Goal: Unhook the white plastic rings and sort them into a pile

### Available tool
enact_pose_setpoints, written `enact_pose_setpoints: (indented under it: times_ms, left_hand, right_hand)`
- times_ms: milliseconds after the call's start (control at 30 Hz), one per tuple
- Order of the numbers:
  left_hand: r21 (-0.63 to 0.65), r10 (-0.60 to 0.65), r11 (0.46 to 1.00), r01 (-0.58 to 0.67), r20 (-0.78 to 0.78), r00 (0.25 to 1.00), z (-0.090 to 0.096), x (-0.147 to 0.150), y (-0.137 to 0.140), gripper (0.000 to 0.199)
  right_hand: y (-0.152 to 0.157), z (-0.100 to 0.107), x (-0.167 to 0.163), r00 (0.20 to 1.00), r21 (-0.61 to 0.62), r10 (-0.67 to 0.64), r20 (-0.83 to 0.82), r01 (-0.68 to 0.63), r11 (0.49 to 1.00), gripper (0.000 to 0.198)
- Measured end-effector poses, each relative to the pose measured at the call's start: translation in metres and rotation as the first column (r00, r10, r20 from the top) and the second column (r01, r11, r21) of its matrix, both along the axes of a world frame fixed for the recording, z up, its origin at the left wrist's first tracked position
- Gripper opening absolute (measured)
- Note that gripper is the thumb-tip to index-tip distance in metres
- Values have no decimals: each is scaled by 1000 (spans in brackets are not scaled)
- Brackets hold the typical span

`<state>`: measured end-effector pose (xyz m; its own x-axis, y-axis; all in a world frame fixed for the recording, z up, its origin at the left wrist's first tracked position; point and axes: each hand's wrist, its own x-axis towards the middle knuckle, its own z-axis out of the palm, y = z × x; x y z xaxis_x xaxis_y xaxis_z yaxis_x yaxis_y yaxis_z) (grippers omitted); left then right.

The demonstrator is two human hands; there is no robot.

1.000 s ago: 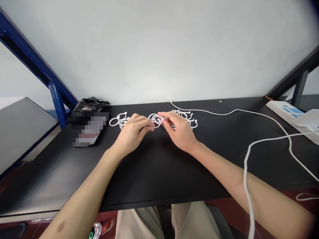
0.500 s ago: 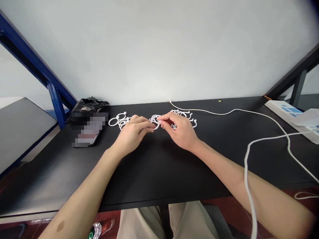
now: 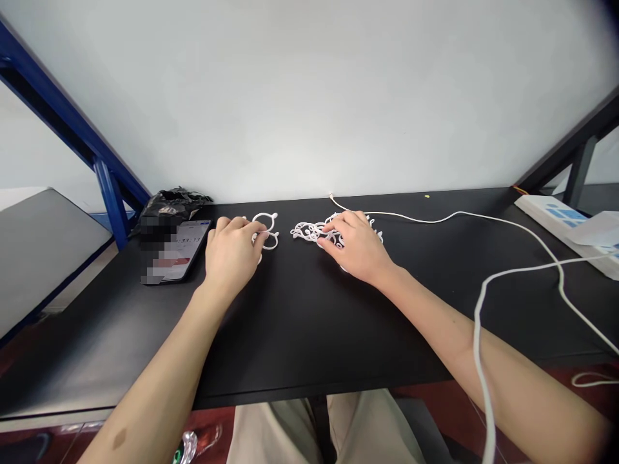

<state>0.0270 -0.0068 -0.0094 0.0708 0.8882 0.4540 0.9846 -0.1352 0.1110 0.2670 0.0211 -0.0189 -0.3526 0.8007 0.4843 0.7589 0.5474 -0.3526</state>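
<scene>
On the black desk [image 3: 300, 322], left hand [image 3: 231, 254] lies knuckles-up over a small cluster of white rings [image 3: 267, 232]; its fingertips [image 3: 261, 227] touch the topmost ring, which looks pinched, though how firm the grip is can't be told. Right hand [image 3: 356, 246] lies flat, fingers spread and relaxed, on the bigger tangled pile of white rings [image 3: 312, 232], pressing on it rather than gripping. The two ring groups sit apart with bare desk between them, both near the back wall.

Only container-like item: crumpled black bag [image 3: 174, 201] at back left; contents not visible. Phone [image 3: 180, 251] lies flat just in front of it, screen lit, just beside left hand. White cable [image 3: 483, 222] runs from behind the pile across to the right side. White box with blue marks [image 3: 563, 219] at far right.
</scene>
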Motion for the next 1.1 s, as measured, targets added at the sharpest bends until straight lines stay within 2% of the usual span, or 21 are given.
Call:
enact_pose_setpoints:
  times_ms: [67, 167, 233, 367, 500, 600, 800, 933, 1100]
  left_hand:
    - [-13, 81, 997, -82, -54, 995, -4, -3, 0, 28]
    - [18, 83, 996, -82, -67, 994, -10, -4, 1, 29]
    - [45, 50, 998, -48, -40, 998, -11, -2, 2, 28]
    - [68, -66, 996, 61, 76, 995, -6, 5, 3, 23]
    - [12, -248, 968, 251, 214, 945, -1, 13, 1, 21]
    - [-13, -328, 938, 348, 300, 896, 0, 20, -2, 24]
    - [-144, -337, 875, 463, 505, 795, 9, 28, -9, 36]
    - [-119, -330, 852, 510, 635, 699, 14, 29, -12, 41]
    - [-77, -339, 876, 476, 603, 722, 12, 30, -13, 39]
  right_hand:
    - [1, -3, -1, 998, -23, 5, 65, -4, 1000, 17]
    - [1, -7, -4, 993, -24, 25, 119, -22, 999, 9]
    - [1, -8, -6, 993, -7, 36, 116, -36, 999, 2]
    - [0, -8, -7, 996, 13, 71, 60, -72, 997, 3]
    - [-4, -6, -9, 995, 37, 96, -19, -95, 995, 3]
    - [-10, -3, -13, 984, 85, 120, -135, -109, 990, 5]
    - [-20, 2, -22, 877, 75, 311, -368, -305, 949, 6]
    - [-21, 3, -23, 846, 74, 363, -391, -364, 928, 8]
    - [-21, 2, -23, 855, 56, 376, -358, -382, 923, 10]
